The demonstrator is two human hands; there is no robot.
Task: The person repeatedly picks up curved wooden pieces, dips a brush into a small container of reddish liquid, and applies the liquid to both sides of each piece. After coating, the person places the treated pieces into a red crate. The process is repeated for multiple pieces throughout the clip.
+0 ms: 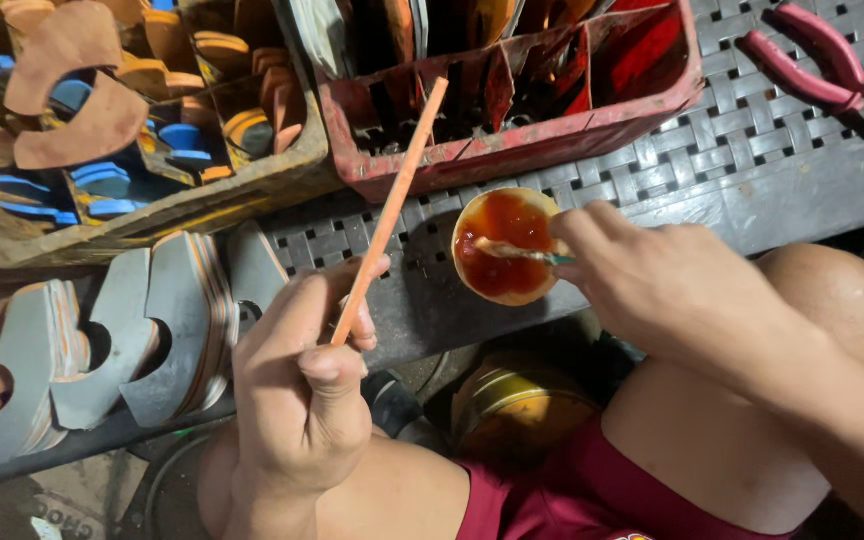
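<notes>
The left hand [297, 385] pinches a thin orange strip [392, 205], angled upward, apparently bare of glue. The right hand [652, 285] grips a small brush [517, 252] dipped in the red glue cup [505, 247] on the counter [752, 150]. Coating judged not yet begun.

Grey woven-lattice plastic desk [752, 130] spans the scene, its front edge a plain grey band. On it stand a worn red crate [512, 150] with dividers and, to its left, a stained yellow crate [152, 215]. Grey cut-out pieces [142, 330] lean in a row along the lower left. Red-handled pliers [812, 65] lie at upper right. Warm light; dark floor [102, 500] below.
</notes>
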